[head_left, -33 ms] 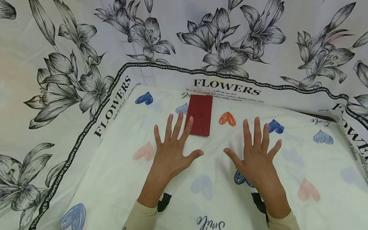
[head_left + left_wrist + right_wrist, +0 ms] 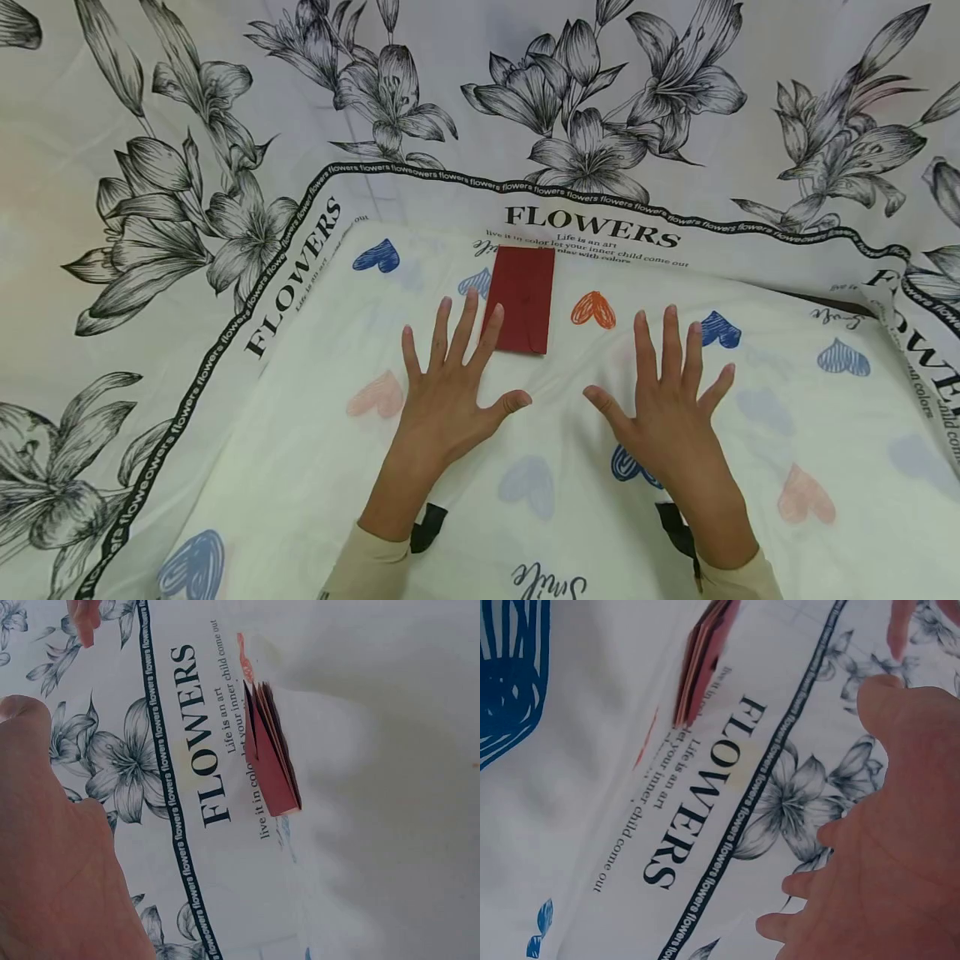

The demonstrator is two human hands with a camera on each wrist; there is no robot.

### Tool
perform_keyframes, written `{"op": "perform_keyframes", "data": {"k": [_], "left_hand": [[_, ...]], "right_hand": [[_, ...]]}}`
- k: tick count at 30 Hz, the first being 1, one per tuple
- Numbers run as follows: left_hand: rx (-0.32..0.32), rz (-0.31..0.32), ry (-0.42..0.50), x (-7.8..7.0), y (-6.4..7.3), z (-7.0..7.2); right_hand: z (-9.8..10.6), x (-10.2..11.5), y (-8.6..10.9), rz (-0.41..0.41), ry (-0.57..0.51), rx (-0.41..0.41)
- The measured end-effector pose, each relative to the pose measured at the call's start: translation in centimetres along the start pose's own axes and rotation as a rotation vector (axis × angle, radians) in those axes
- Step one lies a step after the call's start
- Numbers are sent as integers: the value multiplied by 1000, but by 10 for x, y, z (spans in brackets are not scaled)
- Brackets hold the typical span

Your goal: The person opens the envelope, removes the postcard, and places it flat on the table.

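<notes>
A dark red rectangular paper envelope (image 2: pixel 525 296) lies on a white cloth printed with hearts. Its edge in the left wrist view shows several thin red layers (image 2: pixel 274 754), like a small stack. My left hand (image 2: pixel 446 404) is spread flat, palm down, its index fingertip overlapping the envelope's left edge in the head view. In the left wrist view that hand appears apart from the envelope. Farther right, my right hand (image 2: pixel 671 408) is spread with its fingers straight, beside an orange heart print (image 2: pixel 592 310). Neither hand holds anything.
The heart-printed cloth (image 2: pixel 300 467) covers a flat surface. Behind and left of it hangs or lies a white sheet (image 2: pixel 465 108) with black flower drawings and lettering. A dark gap (image 2: pixel 828 305) shows at the cloth's back right edge. Black straps (image 2: pixel 429 527) sit near both wrists.
</notes>
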State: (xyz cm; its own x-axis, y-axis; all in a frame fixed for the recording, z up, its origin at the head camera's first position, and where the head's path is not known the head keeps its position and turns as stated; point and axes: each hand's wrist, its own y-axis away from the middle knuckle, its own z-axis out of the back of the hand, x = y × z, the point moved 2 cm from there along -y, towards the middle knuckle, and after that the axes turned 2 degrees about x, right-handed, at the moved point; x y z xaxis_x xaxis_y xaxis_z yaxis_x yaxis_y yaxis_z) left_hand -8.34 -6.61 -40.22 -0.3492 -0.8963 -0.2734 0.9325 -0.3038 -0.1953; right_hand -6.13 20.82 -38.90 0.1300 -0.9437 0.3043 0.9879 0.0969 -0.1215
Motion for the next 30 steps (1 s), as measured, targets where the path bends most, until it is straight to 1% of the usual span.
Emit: {"op": "perform_keyframes", "data": {"k": [7,11,15,18,21,23,25,28,29,30], "left_hand": [[0,18,20,4,6,4],[-6,16,24,6,8,6],[-10,11,32,9,11,7],[-24,8,33,9,12,8],[-29,8,32,9,13,9],[-26,10,35,8,15,8],[-18,11,40,7,18,6],[-18,13,55,6,22,5],[-19,13,60,5,23,5],[-24,10,65,5,24,5]], "right_hand": [[3,6,-1,1,-27,18],[4,9,-1,18,-44,19],[1,14,-9,46,-93,37],[-3,17,-28,43,-174,65],[-13,19,-57,7,-261,113],[-24,20,-77,-28,-287,179],[-38,21,-95,-60,-285,258],[-57,22,-112,-92,-243,377],[-62,23,-116,-99,-230,402],[-66,23,-118,-98,-216,411]]}}
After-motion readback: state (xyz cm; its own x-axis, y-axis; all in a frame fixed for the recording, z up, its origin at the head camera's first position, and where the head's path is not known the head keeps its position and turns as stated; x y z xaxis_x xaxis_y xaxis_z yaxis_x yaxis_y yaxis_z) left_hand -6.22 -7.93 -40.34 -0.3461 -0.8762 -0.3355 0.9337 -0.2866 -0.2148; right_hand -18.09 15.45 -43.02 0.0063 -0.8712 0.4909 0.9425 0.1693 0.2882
